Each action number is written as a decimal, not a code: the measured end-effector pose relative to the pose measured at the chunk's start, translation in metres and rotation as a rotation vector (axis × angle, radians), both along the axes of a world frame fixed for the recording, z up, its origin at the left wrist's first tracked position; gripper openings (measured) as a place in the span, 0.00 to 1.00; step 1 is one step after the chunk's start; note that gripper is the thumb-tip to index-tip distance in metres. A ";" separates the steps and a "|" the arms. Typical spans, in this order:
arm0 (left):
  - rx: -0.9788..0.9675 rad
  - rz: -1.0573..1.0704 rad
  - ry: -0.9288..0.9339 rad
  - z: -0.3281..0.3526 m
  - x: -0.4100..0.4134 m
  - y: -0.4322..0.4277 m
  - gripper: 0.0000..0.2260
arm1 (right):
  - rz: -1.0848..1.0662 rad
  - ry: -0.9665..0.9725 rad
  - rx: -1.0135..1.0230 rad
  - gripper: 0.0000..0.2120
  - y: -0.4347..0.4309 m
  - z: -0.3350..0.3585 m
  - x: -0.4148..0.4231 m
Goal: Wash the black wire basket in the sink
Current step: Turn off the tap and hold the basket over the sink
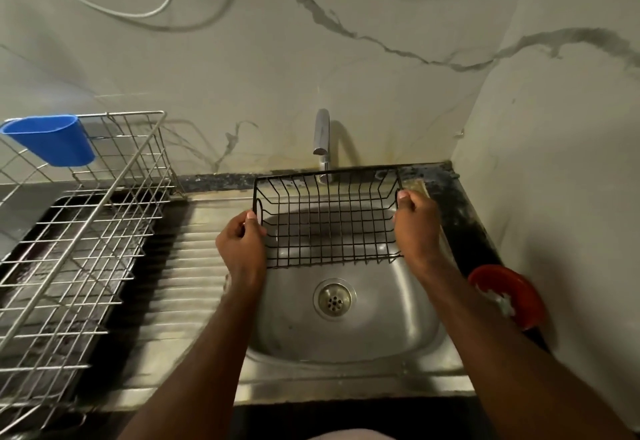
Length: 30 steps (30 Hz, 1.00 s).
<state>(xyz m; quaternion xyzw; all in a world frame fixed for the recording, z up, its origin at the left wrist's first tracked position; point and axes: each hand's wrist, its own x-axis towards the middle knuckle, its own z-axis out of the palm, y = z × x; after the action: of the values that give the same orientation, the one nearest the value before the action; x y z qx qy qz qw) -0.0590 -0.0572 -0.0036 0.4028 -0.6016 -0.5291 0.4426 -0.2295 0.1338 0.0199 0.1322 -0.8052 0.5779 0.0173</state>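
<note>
A black wire basket [329,218] hangs in the air over the steel sink [391,318], its open side tilted toward me. My left hand [242,242] grips its left end wires. My right hand [415,225] grips its right end, thumb over the top rim. The chrome tap [321,138] stands just behind the basket; no water is visible. The drain [334,298] lies below the basket.
A steel dish rack [79,232] with a blue cup [52,140] hooked on it stands on the left. A ribbed drainboard [194,266] lies between the rack and the sink. A red dish [509,294] and a sponge [419,185] sit on the right counter.
</note>
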 end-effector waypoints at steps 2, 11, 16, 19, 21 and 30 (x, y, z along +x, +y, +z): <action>-0.004 -0.022 -0.032 0.002 0.001 0.001 0.16 | 0.010 0.004 0.014 0.16 0.000 0.004 0.001; -0.052 -0.019 0.063 0.017 -0.005 -0.004 0.12 | -0.031 0.023 -0.089 0.13 0.004 0.009 0.005; -0.094 0.053 0.077 0.024 -0.003 -0.003 0.06 | -0.038 0.034 -0.116 0.11 -0.003 0.010 0.009; -0.082 0.111 0.098 0.023 0.001 -0.008 0.04 | -0.035 0.065 -0.139 0.07 -0.007 0.017 0.018; -0.044 0.104 0.120 0.022 0.005 -0.011 0.05 | -0.016 0.071 -0.140 0.06 -0.010 0.022 0.020; 0.140 0.052 -0.024 0.017 0.019 -0.023 0.08 | 0.113 -0.081 -0.031 0.15 -0.011 0.027 0.020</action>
<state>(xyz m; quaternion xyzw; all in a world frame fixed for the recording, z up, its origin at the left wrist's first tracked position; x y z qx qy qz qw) -0.0403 -0.0800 0.0134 0.4544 -0.5579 -0.5533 0.4196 -0.2097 0.1226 0.0472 0.1538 -0.7874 0.5952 -0.0461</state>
